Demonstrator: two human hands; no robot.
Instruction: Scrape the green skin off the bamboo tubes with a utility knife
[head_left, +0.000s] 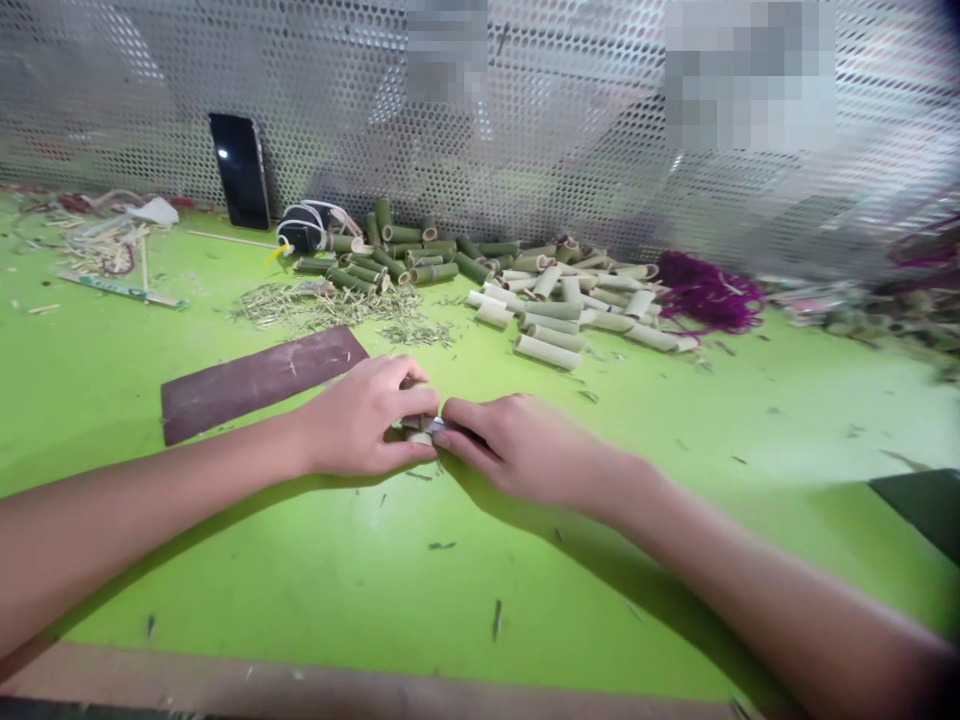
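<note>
Near the middle of the green table, my left hand (367, 415) is closed around a short piece of bamboo (418, 437), mostly covered by the fingers. Facing it from the right, my right hand (517, 445) grips a small knife, whose metal blade (433, 425) lies against the bamboo; the handle is hidden in the fist. Just behind my left hand lies a flat dark brown sheet (259, 385), dusty and scratched, possibly sandpaper.
Green bamboo pieces (405, 255) and peeled pale ones (551, 345) are piled at the back, beside shavings (322, 305) and purple string (705, 290). A phone (240, 170) leans on the perforated metal panel (330, 100). A dark green object (922, 505) sits far right.
</note>
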